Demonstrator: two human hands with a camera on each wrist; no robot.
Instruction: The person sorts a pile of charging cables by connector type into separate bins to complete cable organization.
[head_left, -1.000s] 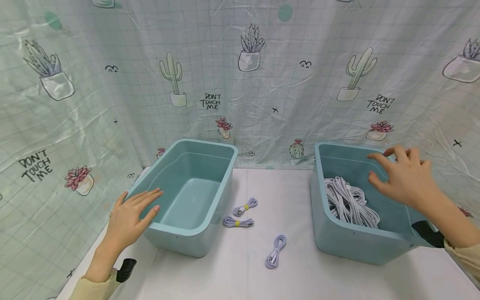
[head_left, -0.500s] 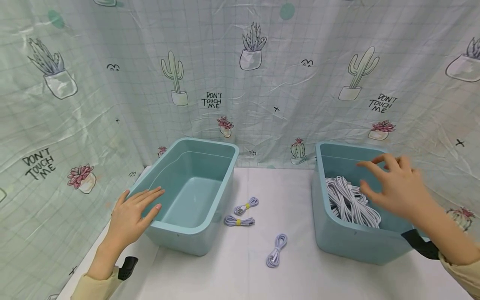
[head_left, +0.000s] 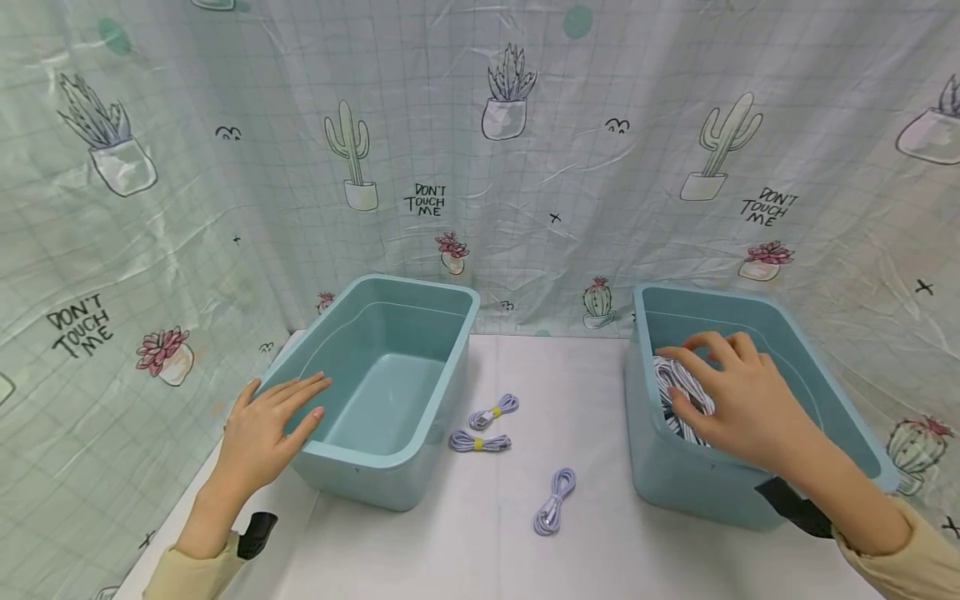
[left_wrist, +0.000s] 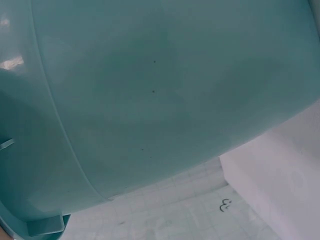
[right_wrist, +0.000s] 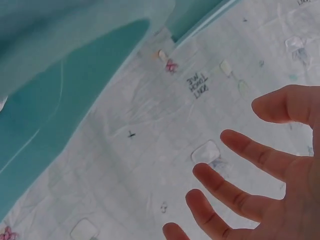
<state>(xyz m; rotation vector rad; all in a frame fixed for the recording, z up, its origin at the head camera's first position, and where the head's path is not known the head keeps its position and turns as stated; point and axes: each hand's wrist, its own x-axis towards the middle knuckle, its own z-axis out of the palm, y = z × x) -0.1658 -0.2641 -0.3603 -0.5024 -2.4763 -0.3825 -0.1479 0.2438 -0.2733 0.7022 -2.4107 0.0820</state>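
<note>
Two teal bins stand on a white table. My left hand [head_left: 272, 421] lies flat with straight fingers on the near-left rim of the empty left bin [head_left: 442, 296]. The left wrist view shows only that bin's outer wall [left_wrist: 160, 90]. My right hand [head_left: 731, 392] reaches down into the right bin [head_left: 817, 321], fingers spread over a heap of white cables [head_left: 663, 375]; whether it touches them I cannot tell. In the right wrist view the spread fingers [right_wrist: 250, 150] hold nothing.
Three small coiled cables lie on the table between the bins: two with yellow ties [head_left: 492, 411] [head_left: 480, 442] and one [head_left: 553, 500] nearer me. A cactus-print curtain [head_left: 480, 167] hangs behind and on both sides. The table's left edge [head_left: 161, 517] runs beside my left forearm.
My right hand has come down and to the left, from above the right bin's far side into the bin over the cables. The left hand has stayed on the left bin's rim.
</note>
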